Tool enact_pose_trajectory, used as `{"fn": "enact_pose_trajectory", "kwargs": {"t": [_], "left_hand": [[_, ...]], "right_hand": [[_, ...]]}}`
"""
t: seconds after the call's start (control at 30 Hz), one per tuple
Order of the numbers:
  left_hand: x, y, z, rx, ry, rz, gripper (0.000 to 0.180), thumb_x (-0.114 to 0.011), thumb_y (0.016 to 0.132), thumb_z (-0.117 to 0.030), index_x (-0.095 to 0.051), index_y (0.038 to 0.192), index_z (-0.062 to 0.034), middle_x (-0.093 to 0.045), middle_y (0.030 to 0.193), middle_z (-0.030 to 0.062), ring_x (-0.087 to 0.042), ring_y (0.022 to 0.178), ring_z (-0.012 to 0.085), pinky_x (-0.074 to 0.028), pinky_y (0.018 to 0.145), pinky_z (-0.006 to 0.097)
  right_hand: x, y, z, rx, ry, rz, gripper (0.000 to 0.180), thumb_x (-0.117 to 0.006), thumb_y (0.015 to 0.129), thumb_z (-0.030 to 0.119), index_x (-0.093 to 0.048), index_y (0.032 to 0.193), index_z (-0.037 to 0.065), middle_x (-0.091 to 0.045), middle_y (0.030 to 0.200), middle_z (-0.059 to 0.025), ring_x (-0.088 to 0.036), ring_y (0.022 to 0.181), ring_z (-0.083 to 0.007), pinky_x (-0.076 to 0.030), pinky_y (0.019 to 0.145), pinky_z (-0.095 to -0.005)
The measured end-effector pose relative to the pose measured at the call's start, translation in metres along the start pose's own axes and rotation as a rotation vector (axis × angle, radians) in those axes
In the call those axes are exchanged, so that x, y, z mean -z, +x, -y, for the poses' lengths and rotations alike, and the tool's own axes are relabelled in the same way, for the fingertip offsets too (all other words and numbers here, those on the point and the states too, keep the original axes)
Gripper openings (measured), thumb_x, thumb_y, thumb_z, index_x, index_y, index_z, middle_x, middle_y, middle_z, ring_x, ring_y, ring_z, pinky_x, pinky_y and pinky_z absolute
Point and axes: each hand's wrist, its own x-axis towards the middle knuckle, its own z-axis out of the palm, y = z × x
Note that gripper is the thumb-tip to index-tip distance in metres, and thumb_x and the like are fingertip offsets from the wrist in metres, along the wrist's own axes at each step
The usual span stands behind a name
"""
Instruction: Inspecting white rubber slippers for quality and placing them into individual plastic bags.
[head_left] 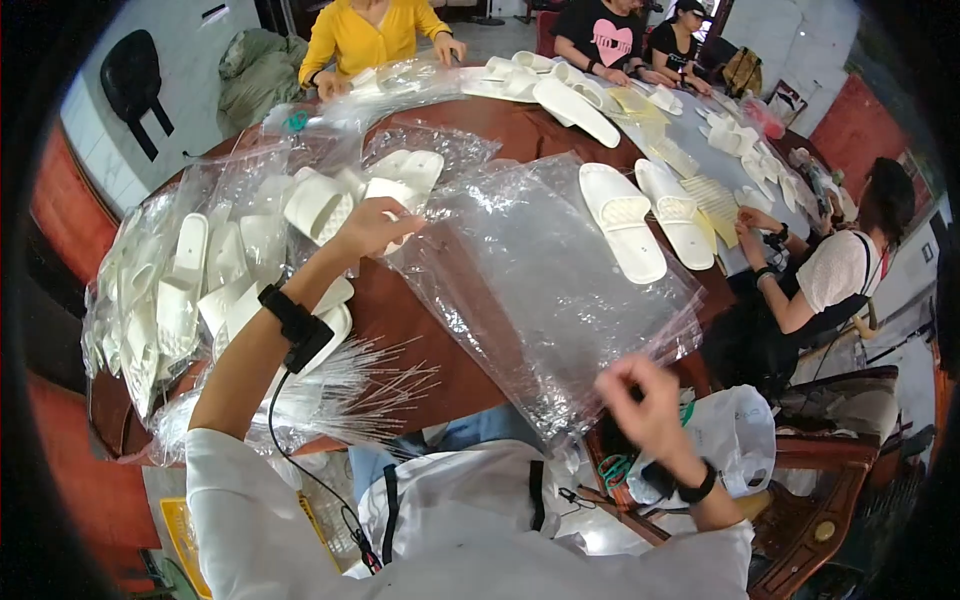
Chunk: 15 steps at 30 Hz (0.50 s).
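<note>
White slippers (pixel 318 205) are piled on the left of the brown table (pixel 420 330), some bagged; one is gripped by the left hand (pixel 375 225). The stack of clear bags (pixel 540 290) is centred, its near edge pinched by the right hand (pixel 645 395). Seated workers line the far side

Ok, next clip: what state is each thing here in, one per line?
Left hand: closed on a white foam slipper.
Right hand: pinching the near edge of the stack of clear plastic bags.
Stack of clear plastic bags: lying flat, empty.
Two white slippers: lying loose, unbagged.
</note>
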Motion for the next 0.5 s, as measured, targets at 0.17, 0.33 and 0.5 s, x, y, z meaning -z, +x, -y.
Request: {"fn": "enact_pose_trajectory", "kwargs": {"t": [0.17,0.33,0.5], "left_hand": [[-0.001,-0.005,-0.013,0.200,-0.216,0.044,0.059,-0.073,0.079,-0.036,-0.051,0.123,-0.0023,-0.063,0.093,0.0100,-0.058,0.064,0.0157,-0.045,0.052,0.024],[-0.003,-0.010,0.001,0.176,-0.426,0.075,0.060,-0.075,0.077,-0.011,-0.042,0.126,0.0006,-0.062,0.096,0.0143,-0.064,0.073,0.0200,-0.057,0.059,0.035],[-0.005,-0.024,-0.020,0.089,-0.432,0.026,0.054,-0.071,0.080,-0.009,-0.044,0.125,-0.0014,-0.060,0.099,0.0157,-0.063,0.080,0.0214,-0.058,0.061,0.034]], "right_hand": [[0.050,0.116,-0.083,0.001,-0.200,-0.183,0.017,-0.063,0.088,0.017,-0.061,0.088,0.001,-0.061,0.074,-0.0114,-0.059,0.068,-0.0186,-0.048,0.063,-0.0320],[0.051,0.210,-0.141,-0.704,0.393,0.037,0.018,-0.063,0.090,0.027,-0.065,0.086,0.010,-0.059,0.070,0.0030,-0.050,0.056,-0.0054,-0.039,0.052,-0.0194],[0.024,0.243,-0.189,-0.740,0.615,0.130,0.022,-0.066,0.088,0.030,-0.059,0.071,0.018,-0.054,0.064,0.0083,-0.043,0.052,0.0005,-0.032,0.045,-0.0162]]}}
